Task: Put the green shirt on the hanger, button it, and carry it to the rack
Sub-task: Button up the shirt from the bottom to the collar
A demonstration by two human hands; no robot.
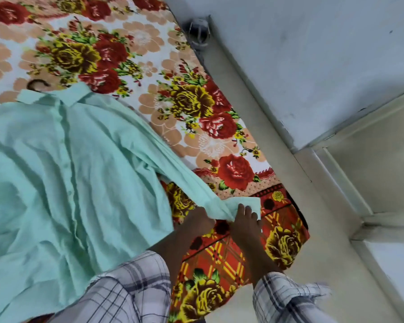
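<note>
The shirt point(63, 159) lay front up on the blanket point(131, 43), and the hanger point(36, 83) hook showed above its collar. The left hand point(198, 220) gripped the sleeve point(173, 164) near its end. The right hand point(245, 221) was beside it and pinched the cuff point(243, 203).

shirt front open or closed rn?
Closed. Shirt lies spread on the bed; front edges meet along the placket from the collar down, buttons showing. Whether each is fastened: cannot tell.
</note>
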